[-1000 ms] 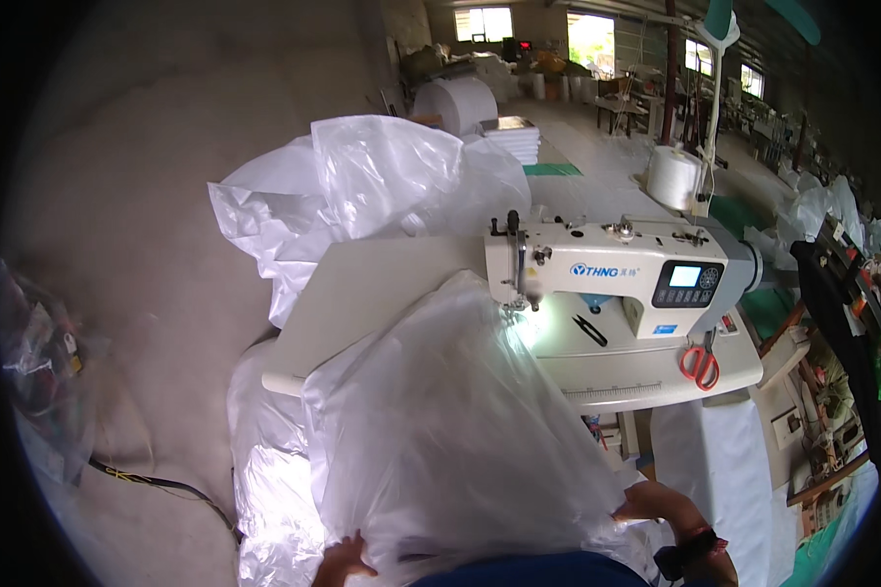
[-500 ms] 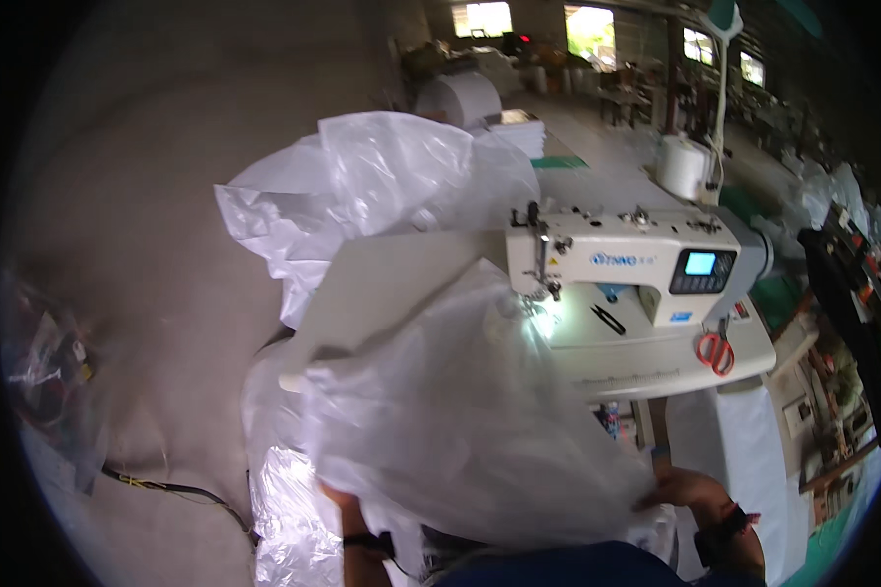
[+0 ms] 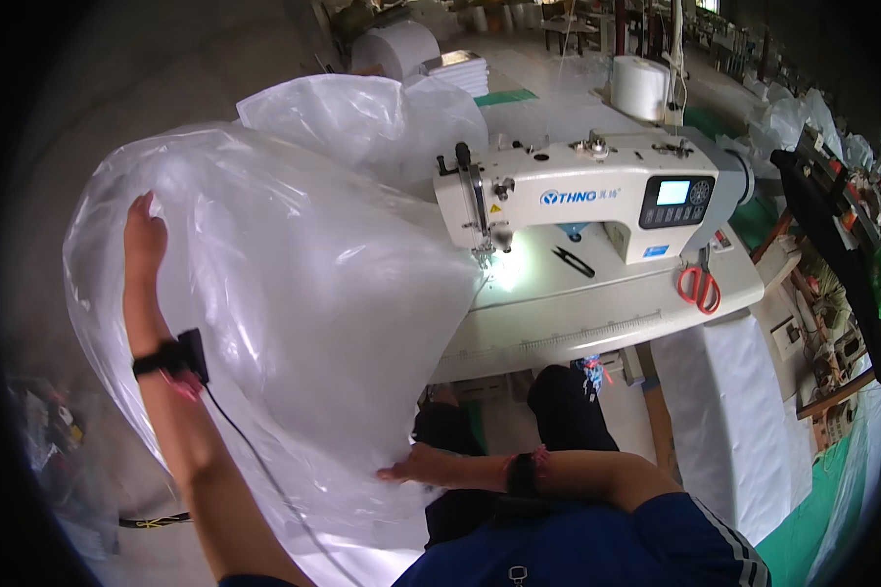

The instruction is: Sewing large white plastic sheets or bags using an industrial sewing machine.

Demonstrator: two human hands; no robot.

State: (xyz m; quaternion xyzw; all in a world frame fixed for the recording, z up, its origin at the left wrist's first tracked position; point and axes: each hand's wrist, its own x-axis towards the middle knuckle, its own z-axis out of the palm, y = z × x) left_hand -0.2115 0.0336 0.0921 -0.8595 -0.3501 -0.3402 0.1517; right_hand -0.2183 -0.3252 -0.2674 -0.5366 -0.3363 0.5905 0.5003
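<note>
1. Between my two hands hangs a large sheet of clear plastic film, billowed up in front of me and covering most of the left half of the head view.
2. At the upper left, my left hand is raised high against the film's far edge; it lies on the plastic with the fingers curled over it, gripping that edge as far as I can see.
3. Low and near my lap, my right hand reaches leftward with fingers stretched out flat, touching the film's lower edge; I cannot tell whether it pinches the plastic or only presses it.
4. So the film runs diagonally from the raised left hand down to the low right hand, its right side reaching to the needle area of the white sewing machine.
5. That machine stands on a pale tabletop, just right of the film.
6. On the tabletop, red-handled scissors lie near its right end, and small black snips lie in front of the machine body.
7. More crumpled clear plastic is heaped behind the film, left of the machine.
</note>
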